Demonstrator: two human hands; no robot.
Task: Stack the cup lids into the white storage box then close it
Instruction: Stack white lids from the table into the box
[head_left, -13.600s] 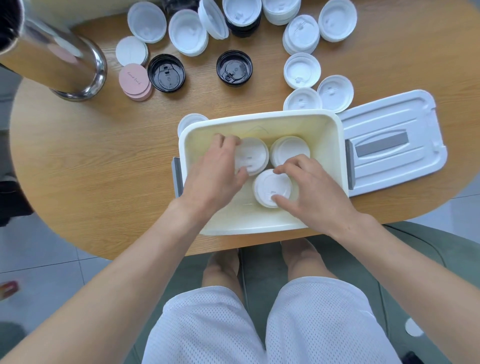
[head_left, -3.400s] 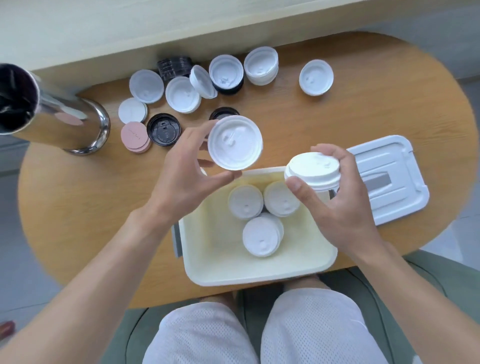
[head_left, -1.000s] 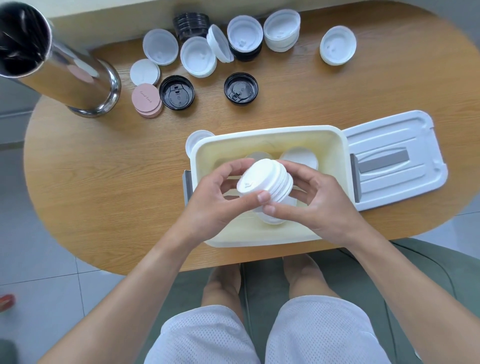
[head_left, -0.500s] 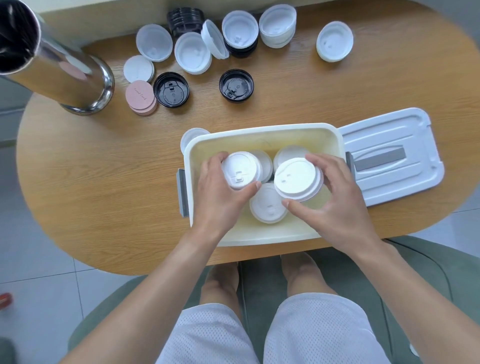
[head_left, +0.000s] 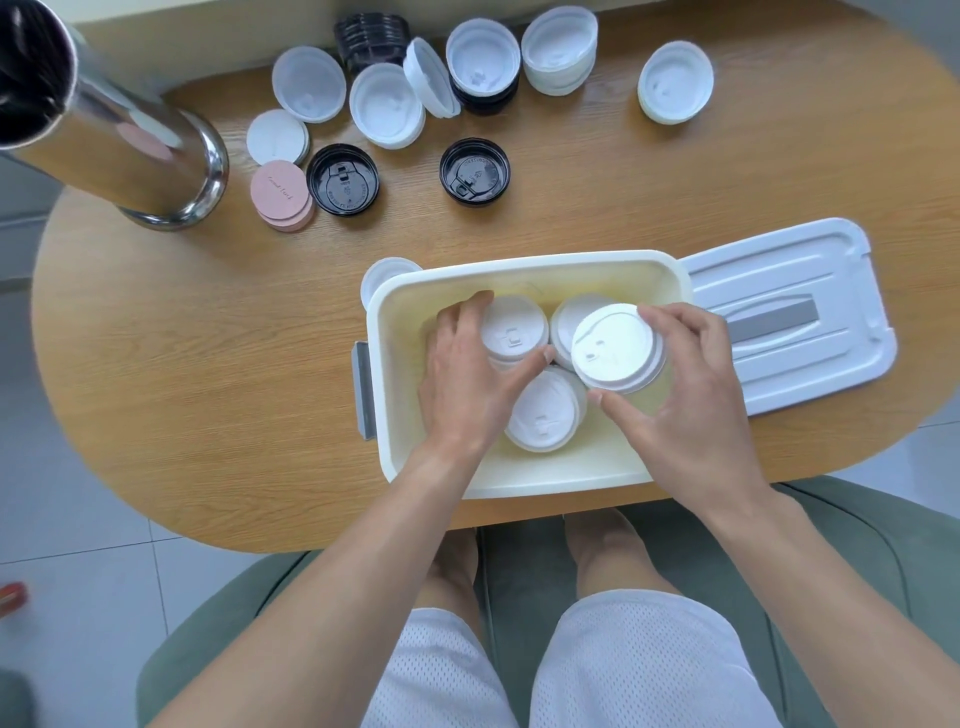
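1. The white storage box (head_left: 524, 480) sits open at the frame's centre; its lid (head_left: 810, 374) lies flat just to its right.
2. The left hand (head_left: 462, 384) grasps a lid stack (head_left: 514, 332) inside the box.
3. The right hand (head_left: 685, 395) grasps another lid stack (head_left: 613, 345) there.
4. Loose cup lids (head_left: 387, 111) lie across the frame's top.

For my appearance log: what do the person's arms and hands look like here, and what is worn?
Both arms are bare to the frame edge: no sleeves, gloves, watch or rings visible on the left hand or right hand. White mesh shorts cover the lap.
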